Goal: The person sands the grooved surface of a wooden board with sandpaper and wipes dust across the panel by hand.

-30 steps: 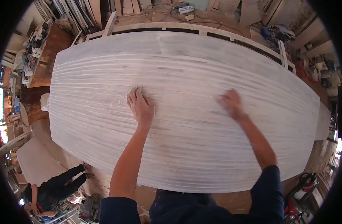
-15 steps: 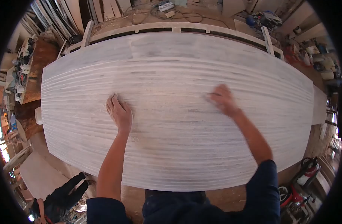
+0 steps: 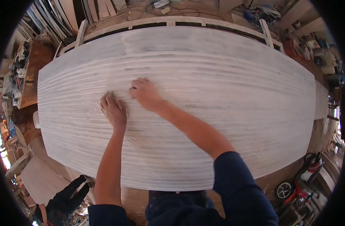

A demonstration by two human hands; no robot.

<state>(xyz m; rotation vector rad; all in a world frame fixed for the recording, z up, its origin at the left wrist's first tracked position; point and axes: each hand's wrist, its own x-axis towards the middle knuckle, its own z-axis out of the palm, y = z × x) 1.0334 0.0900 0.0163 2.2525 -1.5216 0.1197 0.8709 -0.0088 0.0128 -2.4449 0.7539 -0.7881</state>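
A large pale panel (image 3: 225, 124) with long ridges running from side to side spreads out in front of me, streaked white and grey. My left hand (image 3: 114, 111) lies on its left half, fingers stretched out over the ridges. Just up and to the right of it, my right hand (image 3: 146, 94) is closed, with its fingers curled down against the panel. Something small and dark shows at the fingertips of that hand; its kind is hidden by the fingers and blur.
Behind the panel runs a wooden frame (image 3: 149, 23). A cluttered workbench (image 3: 31, 81) stands at the left. At the lower right is a red machine with a wheel (image 3: 284, 190). Another person in dark clothes (image 3: 65, 199) is at the lower left, beside a flat board (image 3: 40, 175).
My right hand has swept left across the panel, from right of centre to close by my left hand. My left hand stays at nearly the same spot; the view has shifted slightly.
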